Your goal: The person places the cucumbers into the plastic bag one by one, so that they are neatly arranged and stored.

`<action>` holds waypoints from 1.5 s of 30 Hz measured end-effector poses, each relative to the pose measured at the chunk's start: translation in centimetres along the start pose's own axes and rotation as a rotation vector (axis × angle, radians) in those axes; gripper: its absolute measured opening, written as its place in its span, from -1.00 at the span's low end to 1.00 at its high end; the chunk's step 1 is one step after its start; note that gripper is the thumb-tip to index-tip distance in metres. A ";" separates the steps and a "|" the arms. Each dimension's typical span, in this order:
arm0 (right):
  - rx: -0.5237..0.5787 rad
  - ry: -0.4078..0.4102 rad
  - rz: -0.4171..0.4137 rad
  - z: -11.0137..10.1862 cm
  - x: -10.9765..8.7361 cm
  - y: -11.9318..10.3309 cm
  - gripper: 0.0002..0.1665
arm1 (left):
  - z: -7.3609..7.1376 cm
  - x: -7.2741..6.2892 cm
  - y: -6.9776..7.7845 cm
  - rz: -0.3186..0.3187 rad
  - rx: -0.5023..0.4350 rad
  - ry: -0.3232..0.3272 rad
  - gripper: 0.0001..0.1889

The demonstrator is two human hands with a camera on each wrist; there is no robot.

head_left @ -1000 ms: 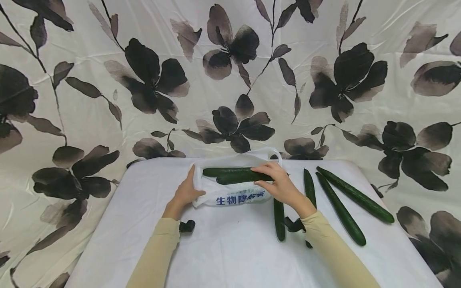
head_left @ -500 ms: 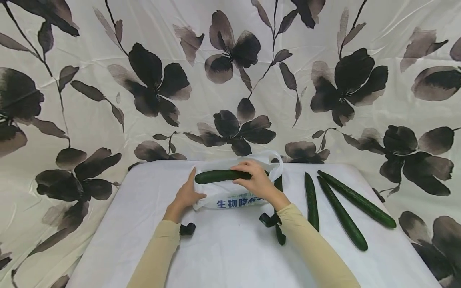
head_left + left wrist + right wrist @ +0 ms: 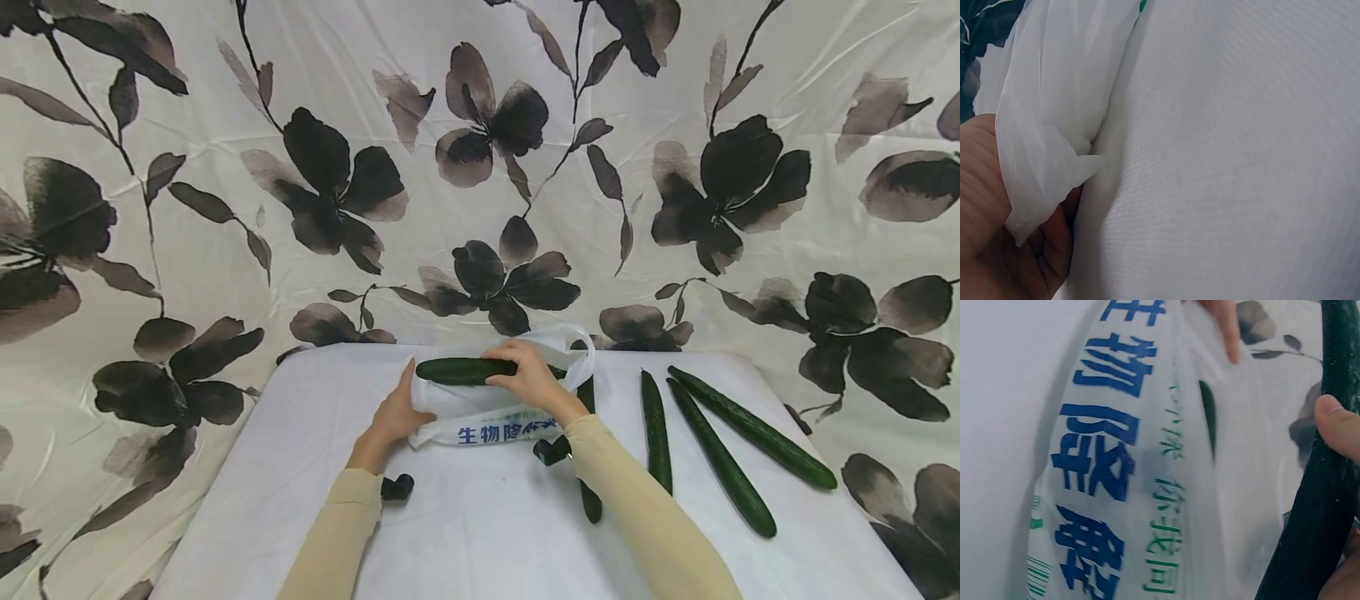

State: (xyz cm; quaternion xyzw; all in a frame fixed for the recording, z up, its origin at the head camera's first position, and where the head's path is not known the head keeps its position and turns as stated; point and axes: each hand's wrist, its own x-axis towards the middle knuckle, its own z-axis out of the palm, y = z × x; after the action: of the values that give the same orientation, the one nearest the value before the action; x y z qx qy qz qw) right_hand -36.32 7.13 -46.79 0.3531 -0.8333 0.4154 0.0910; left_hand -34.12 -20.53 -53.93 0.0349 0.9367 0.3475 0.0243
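Observation:
A white plastic carrier bag (image 3: 442, 429) with blue print lies on its side with its mouth open. My left hand (image 3: 396, 410) grips the bag's left edge; the left wrist view shows the thin plastic (image 3: 1054, 119) between thumb and fingers. Over the bag's mouth, my right hand (image 3: 527, 379) holds a dark green cucumber (image 3: 453, 372) lengthwise, its free end pointing left. Thumb on one side and fingers on the other grip this cucumber in the right wrist view. Inside the bag, part of another cucumber (image 3: 1208, 419) shows past the rim.
A cucumber (image 3: 589, 496) lies just right of the bag, partly hidden by the right forearm. Farther right lie a slim cucumber (image 3: 656, 433) and two longer ones, a left cucumber (image 3: 723, 458) and a right cucumber (image 3: 753, 427). A floral curtain (image 3: 480, 167) hangs behind the white table (image 3: 465, 533).
My right hand has moved left with the cucumber across the bag's mouth, which covers the cucumber seen behind it earlier. My left hand keeps its hold on the bag's edge.

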 end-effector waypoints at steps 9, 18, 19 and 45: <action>-0.049 -0.074 0.063 1.8 -0.3 2.4 -0.53 | 0.2 -0.2 -0.2 0.013 -0.029 0.004 0.23; -0.073 -0.087 0.115 2.3 -0.9 3.8 -0.53 | 0.2 -0.3 -0.1 0.001 -0.026 0.018 0.23; -0.071 -0.092 0.121 2.3 -1.0 4.0 -0.53 | 0.2 -0.3 -0.1 -0.002 -0.030 0.017 0.23; -0.174 -0.062 0.226 3.0 -1.3 5.6 -0.56 | 0.2 -0.3 0.3 -0.041 -0.016 0.008 0.22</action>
State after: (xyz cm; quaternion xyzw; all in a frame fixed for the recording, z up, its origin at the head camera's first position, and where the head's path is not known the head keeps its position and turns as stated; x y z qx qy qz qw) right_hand -38.67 7.75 -52.80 0.2605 -0.9030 0.3381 0.0483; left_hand -33.83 -20.18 -53.88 0.0141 0.9345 0.3546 0.0281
